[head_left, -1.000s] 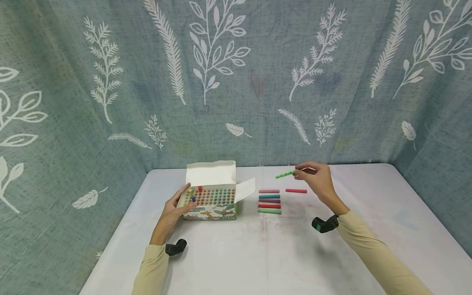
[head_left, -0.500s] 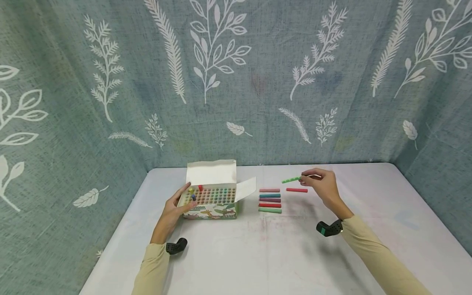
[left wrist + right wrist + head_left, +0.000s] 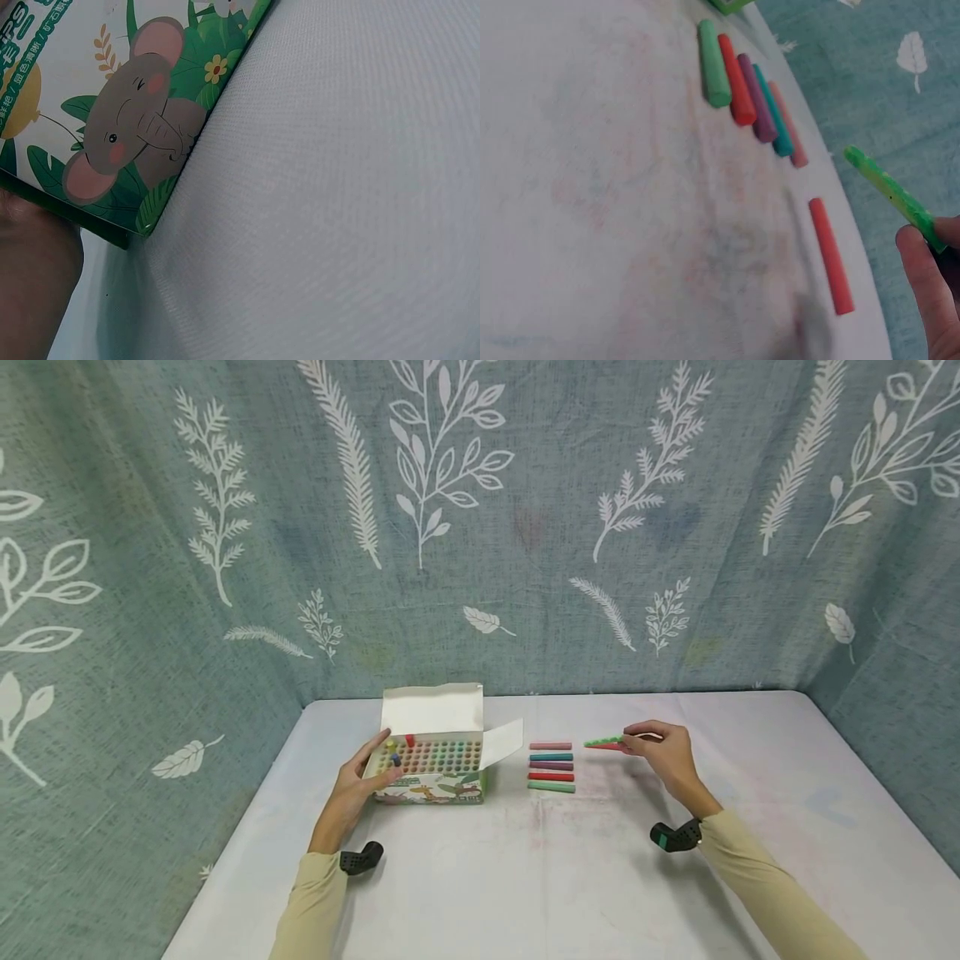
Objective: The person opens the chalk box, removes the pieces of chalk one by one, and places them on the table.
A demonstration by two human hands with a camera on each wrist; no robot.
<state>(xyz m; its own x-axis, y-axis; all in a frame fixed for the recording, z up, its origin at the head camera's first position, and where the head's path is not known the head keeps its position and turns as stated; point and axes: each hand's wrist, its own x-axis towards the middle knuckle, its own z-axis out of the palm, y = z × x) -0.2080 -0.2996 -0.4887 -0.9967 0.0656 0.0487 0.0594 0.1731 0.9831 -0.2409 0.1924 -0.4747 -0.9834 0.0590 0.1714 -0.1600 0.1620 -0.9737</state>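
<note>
My left hand grips the left end of an open chalk box, thumb along the front and fingers at the back. The box has many round holes, with a yellow, a red and a blue chalk stick poking up near its left end. An elephant picture shows on its side in the left wrist view. Between thumb and fingertips, my right hand pinches a bright green chalk stick by one end. The green stick is held over a single red chalk stick lying on the table.
Several chalk sticks lie in a row right of the box: pink, teal, purple, red and pale green. The box's lid stands up behind it. A leaf-patterned curtain rises behind the table.
My right hand has moved right and down with the green chalk stick, which now overlaps the lone red one in the head view. The left hand stays on the box.
</note>
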